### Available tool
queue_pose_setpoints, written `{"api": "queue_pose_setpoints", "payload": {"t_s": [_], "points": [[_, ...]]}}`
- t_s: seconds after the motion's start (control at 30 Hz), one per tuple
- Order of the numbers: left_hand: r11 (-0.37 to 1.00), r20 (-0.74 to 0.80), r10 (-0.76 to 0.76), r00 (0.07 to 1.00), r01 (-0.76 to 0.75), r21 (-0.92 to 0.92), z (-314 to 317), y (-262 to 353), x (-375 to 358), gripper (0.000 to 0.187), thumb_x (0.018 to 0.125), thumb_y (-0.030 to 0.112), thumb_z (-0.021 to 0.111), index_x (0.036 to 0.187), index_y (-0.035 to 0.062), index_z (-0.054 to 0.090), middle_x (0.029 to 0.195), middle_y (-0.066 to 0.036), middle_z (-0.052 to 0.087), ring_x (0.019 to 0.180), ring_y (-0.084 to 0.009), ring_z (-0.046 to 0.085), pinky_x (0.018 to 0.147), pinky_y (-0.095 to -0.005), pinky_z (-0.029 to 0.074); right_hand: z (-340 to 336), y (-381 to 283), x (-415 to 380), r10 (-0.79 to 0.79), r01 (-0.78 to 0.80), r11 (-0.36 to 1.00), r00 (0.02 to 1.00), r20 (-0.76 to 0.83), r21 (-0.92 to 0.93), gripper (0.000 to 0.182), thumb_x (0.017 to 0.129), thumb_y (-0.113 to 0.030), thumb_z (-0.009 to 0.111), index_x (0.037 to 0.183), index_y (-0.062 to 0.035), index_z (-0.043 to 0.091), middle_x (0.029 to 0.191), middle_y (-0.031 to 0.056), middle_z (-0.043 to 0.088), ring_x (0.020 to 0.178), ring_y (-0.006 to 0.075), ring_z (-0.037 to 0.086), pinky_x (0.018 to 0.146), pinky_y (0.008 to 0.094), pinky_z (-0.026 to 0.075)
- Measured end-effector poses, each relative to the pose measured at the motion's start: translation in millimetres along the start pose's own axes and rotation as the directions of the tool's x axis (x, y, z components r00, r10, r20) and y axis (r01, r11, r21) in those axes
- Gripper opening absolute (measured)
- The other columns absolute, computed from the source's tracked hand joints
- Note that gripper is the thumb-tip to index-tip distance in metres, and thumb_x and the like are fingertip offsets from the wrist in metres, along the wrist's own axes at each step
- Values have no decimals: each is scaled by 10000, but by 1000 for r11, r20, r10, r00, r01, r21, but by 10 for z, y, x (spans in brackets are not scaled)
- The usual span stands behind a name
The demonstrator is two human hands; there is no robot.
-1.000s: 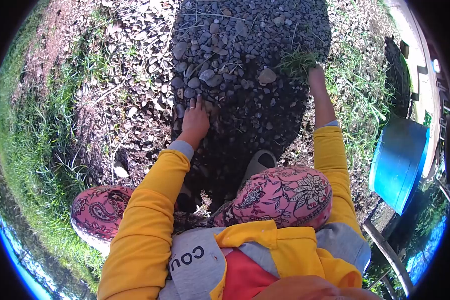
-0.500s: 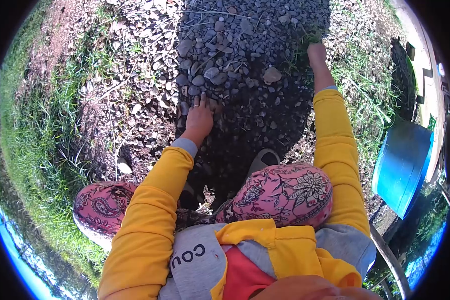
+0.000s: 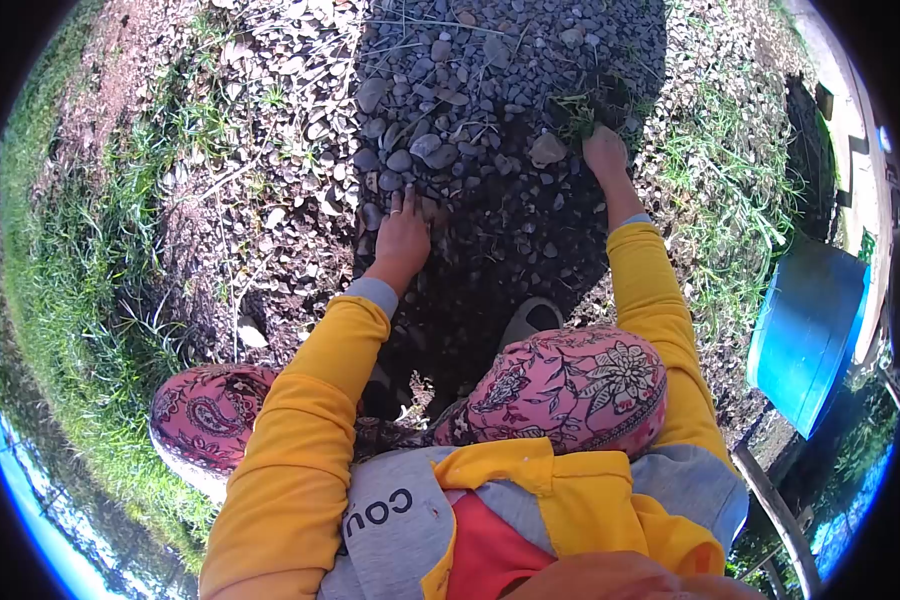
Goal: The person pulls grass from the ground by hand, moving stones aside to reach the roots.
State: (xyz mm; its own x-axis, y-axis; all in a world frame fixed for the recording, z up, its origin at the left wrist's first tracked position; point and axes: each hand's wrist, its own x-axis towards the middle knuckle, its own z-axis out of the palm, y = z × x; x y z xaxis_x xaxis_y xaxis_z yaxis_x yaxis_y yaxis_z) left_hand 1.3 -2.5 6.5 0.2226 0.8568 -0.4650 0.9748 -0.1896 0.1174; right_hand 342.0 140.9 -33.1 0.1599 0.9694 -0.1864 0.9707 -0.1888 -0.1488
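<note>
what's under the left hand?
The left hand lies flat, palm down, on shadowed gravel and dark soil. Grey stones show just past its fingertips. Whatever is directly beneath the palm is covered. The right hand is apart, at a grass tuft.

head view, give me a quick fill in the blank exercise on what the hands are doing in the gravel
1. The right hand grips a small tuft of ____.
2. The left hand rests flat on the ____ ground.
3. The big container at the right edge is ____ in colour.
4. Both sleeves are ____.

Missing words: grass; gravel; blue; yellow
</note>
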Motion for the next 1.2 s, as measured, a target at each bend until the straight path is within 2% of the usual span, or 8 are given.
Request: {"api": "queue_pose_setpoints", "payload": {"t_s": [0.17, 0.37, 0.47, 0.57, 0.83, 0.93, 1.03, 1.2], "points": [[1000, -11, 14, 1000, -14, 23, 72, -19, 12, 520, 869, 234, 395, 1299, -45, 304, 1401, -175, 229, 1262, -346, 284, 982, -376, 339, -157, -96, -270, -94, 92, 995, 995, -37, -31, 250, 781, -241, 501, 890, -22, 553, 851, 203, 611, 817, 357, 596, 737, 437, 472], [999, 13, 14, 1000, -15, 44, 79, -21, 27, 521, 869, 240, 396, 1298, -42, 308, 1399, -177, 234, 1261, -345, 287, 987, -389, 330, 109, 27, -142, -143, 135, 985, 987, -68, -107, 286, 774, -264, 534, 909, -12, 543, 832, 189, 604, 800, 363, 594, 721, 431, 472], [1000, 24, 5, 1000, -6, 22, 59, -18, 26, 528, 863, 243, 404, 1296, -45, 310, 1401, -179, 226, 1265, -343, 279, 993, -388, 322, -85, -26, -138, -181, 203, 979, 877, -445, 1, 245, 764, -228, 551, 865, -4, 550, 806, 186, 599, 781, 360, 594, 701, 426, 475], [1000, 5, 15, 1000, -15, 8, 123, -30, 29, 532, 860, 243, 407, 1295, -48, 312, 1404, -182, 216, 1273, -344, 261, 1009, -385, 300, -186, 26, -166, -129, 127, 992, 952, -279, -24, 203, 760, -202, 560, 814, -6, 557, 785, 180, 591, 759, 353, 589, 677, 435, 472], [995, 43, 41, 998, -45, 90, 101, -22, 29, 506, 875, 231, 378, 1291, -50, 324, 1400, -197, 215, 1283, -351, 236, 1036, -369, 252, -81, -12, -758, -388, 402, 912, 911, -143, 85, 184, 718, -134, 557, 874, -34, 548, 765, 166, 610, 769, 350, 591, 681, 419, 461], [992, 30, 58, 998, -61, 112, 131, -37, 47, 496, 877, 231, 378, 1282, -53, 340, 1396, -205, 218, 1282, -353, 235, 1038, -366, 247, -47, -13, -989, -373, 362, 896, 928, -5, 258, 413, 710, -136, 577, 1100, -96, 446, 856, 193, 607, 818, 378, 576, 724, 464, 437], [985, 48, 77, 996, -84, 153, 110, -37, 23, 479, 879, 224, 377, 1266, -57, 362, 1391, -221, 217, 1281, -356, 236, 1039, -362, 244, -203, 131, -946, -53, 48, 977, 998, 18, 206, 402, 708, -158, 590, 1081, -116, 445, 834, 185, 612, 796, 374, 587, 704, 457, 449], [975, -12, 109, 994, -104, 197, 302, -102, 101, 465, 868, 193, 384, 1259, -58, 369, 1396, -212, 207, 1278, -353, 244, 1012, -359, 287, -146, 584, -582, 176, -181, 982, 981, -83, -58, 299, 749, -102, 441, 1031, -41, 525, 856, 184, 626, 792, 358, 606, 718, 433, 474]]}}
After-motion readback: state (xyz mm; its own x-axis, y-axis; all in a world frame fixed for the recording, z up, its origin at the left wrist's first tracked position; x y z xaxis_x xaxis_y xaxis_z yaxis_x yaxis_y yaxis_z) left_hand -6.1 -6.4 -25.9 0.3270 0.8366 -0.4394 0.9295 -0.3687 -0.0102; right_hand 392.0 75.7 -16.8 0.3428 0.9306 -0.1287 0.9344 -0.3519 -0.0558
